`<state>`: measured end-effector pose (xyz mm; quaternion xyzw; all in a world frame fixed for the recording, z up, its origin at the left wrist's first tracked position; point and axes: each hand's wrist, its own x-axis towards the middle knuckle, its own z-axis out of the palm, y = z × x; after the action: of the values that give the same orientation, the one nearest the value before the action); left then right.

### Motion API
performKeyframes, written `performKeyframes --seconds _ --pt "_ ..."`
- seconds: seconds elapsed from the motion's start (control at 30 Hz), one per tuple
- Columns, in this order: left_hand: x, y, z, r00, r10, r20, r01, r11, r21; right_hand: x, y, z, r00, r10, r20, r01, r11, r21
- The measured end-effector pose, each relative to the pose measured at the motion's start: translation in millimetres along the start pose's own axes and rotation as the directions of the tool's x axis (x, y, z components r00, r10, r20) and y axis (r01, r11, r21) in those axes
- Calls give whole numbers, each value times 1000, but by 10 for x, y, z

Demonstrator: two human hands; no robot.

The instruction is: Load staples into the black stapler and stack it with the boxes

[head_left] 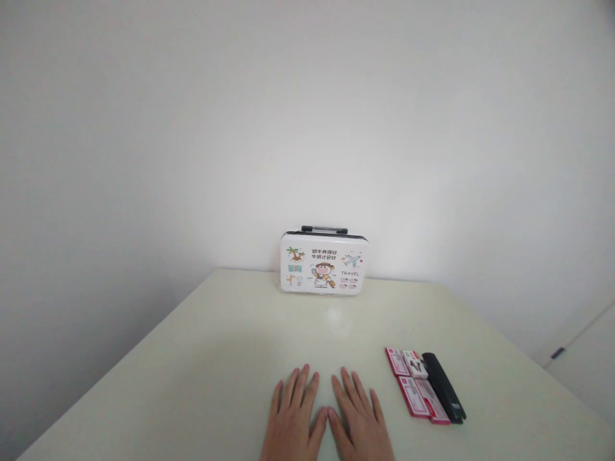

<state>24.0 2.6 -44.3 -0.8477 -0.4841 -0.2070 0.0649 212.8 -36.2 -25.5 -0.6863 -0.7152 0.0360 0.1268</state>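
Near the table's (202,358) front edge, left hand (291,419) and right hand (361,419) rest flat, fingers spread, thumbs touching, holding nothing; nearest, rightward, lie red packets (416,386) beside a black stapler (442,387); a case (323,264) stands at the far edge.

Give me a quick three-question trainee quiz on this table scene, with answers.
1. True or false: both hands lie flat on the table.
2. What stands upright by the wall? A) case B) bottle C) lamp
3. Which hand is nearer the red packets?

Key:
1. True: left hand and right hand, palms down, thumbs touching.
2. A, the case.
3. The right hand; the red packets lie beside a black bar.
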Motion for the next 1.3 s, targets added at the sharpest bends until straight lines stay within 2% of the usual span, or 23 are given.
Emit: performKeyframes --seconds 0.3,0.53,0.77,1.0,1.3 --pt "-10 -6 2 1000 17 -6 -17 1000 12 -4 67 81 997 -32 -68 33 999 12" --pt "-4 -15 46 1000 27 -2 -26 999 23 -2 96 107 996 -45 -74 47 999 22" --pt "-15 -11 14 999 33 -7 -33 999 21 -3 35 24 1000 -16 -3 16 1000 20" --pt "-19 -11 21 999 30 -16 -29 999 12 -11 50 59 998 -27 -60 28 999 17" --pt "-21 -19 -9 999 27 -35 -27 1000 -5 -16 79 86 998 -39 -49 40 999 32"
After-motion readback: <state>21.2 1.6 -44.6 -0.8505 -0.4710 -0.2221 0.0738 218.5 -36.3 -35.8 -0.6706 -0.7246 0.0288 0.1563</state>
